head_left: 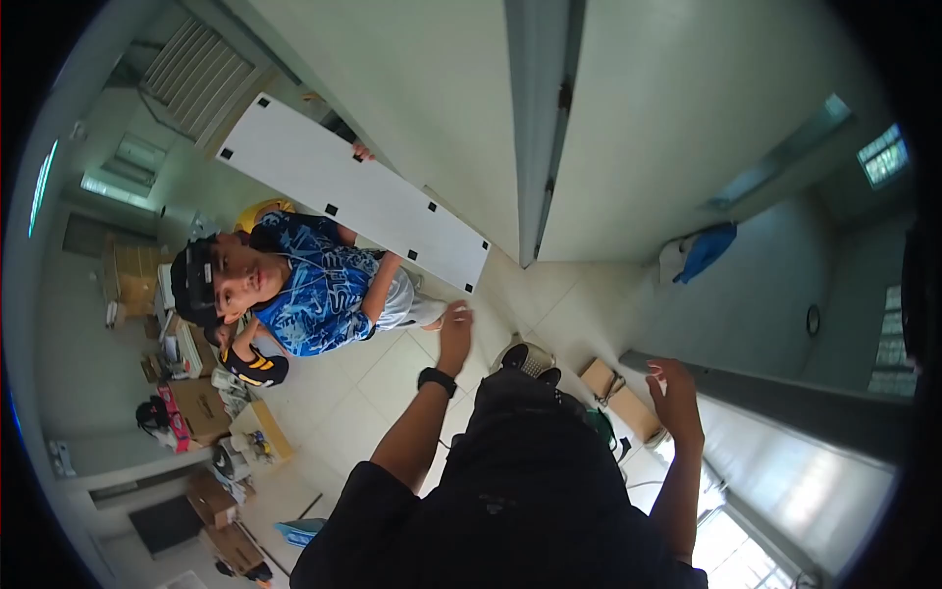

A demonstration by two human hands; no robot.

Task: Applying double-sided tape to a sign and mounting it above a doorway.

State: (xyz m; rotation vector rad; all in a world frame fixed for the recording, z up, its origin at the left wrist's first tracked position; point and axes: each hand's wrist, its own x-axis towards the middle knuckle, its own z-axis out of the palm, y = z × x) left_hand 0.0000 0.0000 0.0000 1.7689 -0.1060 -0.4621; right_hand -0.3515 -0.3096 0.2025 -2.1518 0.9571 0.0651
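Observation:
My left hand [454,337], with a dark band on its wrist, is raised in front of me with loosely bent fingers, slightly blurred, and holds nothing. It is nearest to the lower corner of a long white panel [363,201] with several black square pads, and does not touch it. Another person in a blue patterned shirt [319,294] holds that panel with both hands. My right hand [675,401] is up beside a grey frame edge [785,404], fingers apart and nothing in them; whether it touches the edge I cannot tell. My dark shoes [514,355] are on a beige slotted stool [538,363].
Cardboard boxes [633,412] lie on the tiled floor near my right. A pale wall with a grey vertical strip [540,128] rises ahead. Blue cloth [705,253] hangs at the right. A second person in a black and yellow shirt [253,366] and stacked boxes [201,407] are at the left.

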